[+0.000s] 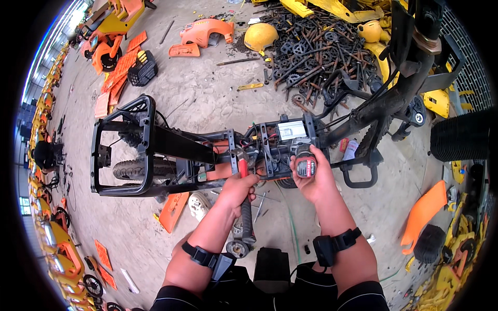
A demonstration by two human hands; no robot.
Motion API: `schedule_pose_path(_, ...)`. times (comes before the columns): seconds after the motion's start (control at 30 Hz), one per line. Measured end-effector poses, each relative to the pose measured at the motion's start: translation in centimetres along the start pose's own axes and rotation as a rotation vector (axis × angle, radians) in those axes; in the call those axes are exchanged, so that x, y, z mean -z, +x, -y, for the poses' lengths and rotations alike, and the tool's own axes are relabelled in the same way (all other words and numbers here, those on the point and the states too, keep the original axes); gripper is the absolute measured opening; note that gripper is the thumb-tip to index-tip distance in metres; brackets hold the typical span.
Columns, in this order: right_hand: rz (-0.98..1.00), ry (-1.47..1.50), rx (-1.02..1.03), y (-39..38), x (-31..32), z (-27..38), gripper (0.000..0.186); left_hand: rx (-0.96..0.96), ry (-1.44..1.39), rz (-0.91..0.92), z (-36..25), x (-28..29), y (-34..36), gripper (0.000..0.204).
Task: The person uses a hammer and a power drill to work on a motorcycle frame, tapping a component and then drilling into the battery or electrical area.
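Observation:
A stripped black scooter frame stretches across in front of me, its wires and brackets bare. My left hand is wrapped round a hammer with a black grip and a red neck; its head is over the middle of the frame. In my right hand is a cordless power tool, its black and red battery end facing up. The tool's front end is hidden against the frame, just below a silver box, so I cannot tell whether it touches a bolt.
A heap of rusty cranks and chainrings lies beyond the frame. Orange panels and a yellow rounded shell are scattered at the far side. A black wheel sits at the left end; an orange fender lies at right.

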State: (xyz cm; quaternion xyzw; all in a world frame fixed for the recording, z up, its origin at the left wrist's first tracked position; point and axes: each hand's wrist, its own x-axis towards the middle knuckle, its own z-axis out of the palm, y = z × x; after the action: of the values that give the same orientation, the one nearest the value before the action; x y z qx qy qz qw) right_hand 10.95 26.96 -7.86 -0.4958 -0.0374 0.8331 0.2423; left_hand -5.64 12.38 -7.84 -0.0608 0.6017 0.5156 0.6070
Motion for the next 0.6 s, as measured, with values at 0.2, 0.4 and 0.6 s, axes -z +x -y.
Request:
schedule_pose_path(0.2,0.026,-0.047,-0.039,0.3,-0.5,-0.1,0.044,0.001,-0.008,0.014,0.0,0.3,0.2,0.013)
schedule_pose_path(0.4,-0.005,-0.024,-0.094,0.9,-0.6,0.1,0.043,-0.006,0.032,-0.007,-0.2,0.0,-0.2,0.014)
schedule_pose_path(0.6,-0.059,-0.086,0.007,0.1,-0.3,1.3,0.037,0.010,0.035,0.016,-0.2,0.0,-0.7,0.013)
